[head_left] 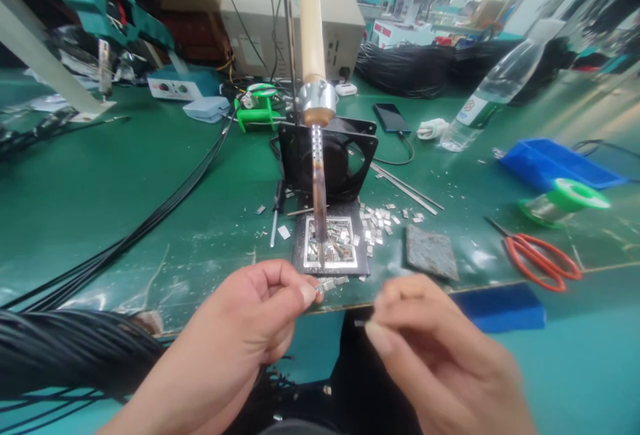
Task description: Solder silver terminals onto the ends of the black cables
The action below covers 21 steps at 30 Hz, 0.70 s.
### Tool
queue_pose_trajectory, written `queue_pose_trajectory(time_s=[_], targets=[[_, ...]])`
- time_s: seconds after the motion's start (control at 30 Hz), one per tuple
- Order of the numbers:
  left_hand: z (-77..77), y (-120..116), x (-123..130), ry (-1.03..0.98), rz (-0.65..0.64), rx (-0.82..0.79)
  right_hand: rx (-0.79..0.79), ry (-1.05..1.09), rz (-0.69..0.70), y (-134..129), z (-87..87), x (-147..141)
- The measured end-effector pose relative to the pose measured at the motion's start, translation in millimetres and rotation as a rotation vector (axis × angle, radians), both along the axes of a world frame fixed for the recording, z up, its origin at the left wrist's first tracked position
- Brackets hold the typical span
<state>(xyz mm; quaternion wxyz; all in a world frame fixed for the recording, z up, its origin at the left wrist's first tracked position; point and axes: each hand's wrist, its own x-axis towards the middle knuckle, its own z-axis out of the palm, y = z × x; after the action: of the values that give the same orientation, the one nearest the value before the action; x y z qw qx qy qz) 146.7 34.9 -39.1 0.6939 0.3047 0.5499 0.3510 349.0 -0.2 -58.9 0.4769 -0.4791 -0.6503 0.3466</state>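
Your right hand [435,348] has its fingers pinched together on a tiny, thin, grey, metal-looking piece [360,323], whose end sticks out to the left past the thumb tip. Your left hand [245,318] also pinches narrowly, with a tiny shiny piece [319,293] between thumb and forefinger; it is mostly hidden, so its shape I cannot tell. Both pieces should be very light, stiff and rather slippery, I think, and their thin ends may bend; better to take them by the flat sides, with soft pressure. Just beyond the left fingertips, several flat, silver, rectangular pieces [333,283] lie near the edge of the green surface [200,221]; whether they touch the held piece is not clear. Farther out, a pale square frame [354,241] with many similar pieces inside sits on a dark flat plate [364,263], under the wooden-handled soldering iron [319,168], which may be hot.
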Motion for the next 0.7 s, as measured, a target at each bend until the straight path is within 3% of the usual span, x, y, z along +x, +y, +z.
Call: queue_pose_trajectory(time_s=[0.1, 0.23, 0.7], targets=[[1.7, 4, 1, -0.024, 0.019, -0.002, 0.088, 0.046, -0.08, 22, -10.8, -12], [3.1, 9, 2, -0.051, 0.04, -0.018, 0.095, 0.07, -0.067, 28, -17.7, -22], [6.5, 14, 4, -0.091, 0.092, -0.052, 0.145, 0.068, -0.093, 32, -13.9, -32]])
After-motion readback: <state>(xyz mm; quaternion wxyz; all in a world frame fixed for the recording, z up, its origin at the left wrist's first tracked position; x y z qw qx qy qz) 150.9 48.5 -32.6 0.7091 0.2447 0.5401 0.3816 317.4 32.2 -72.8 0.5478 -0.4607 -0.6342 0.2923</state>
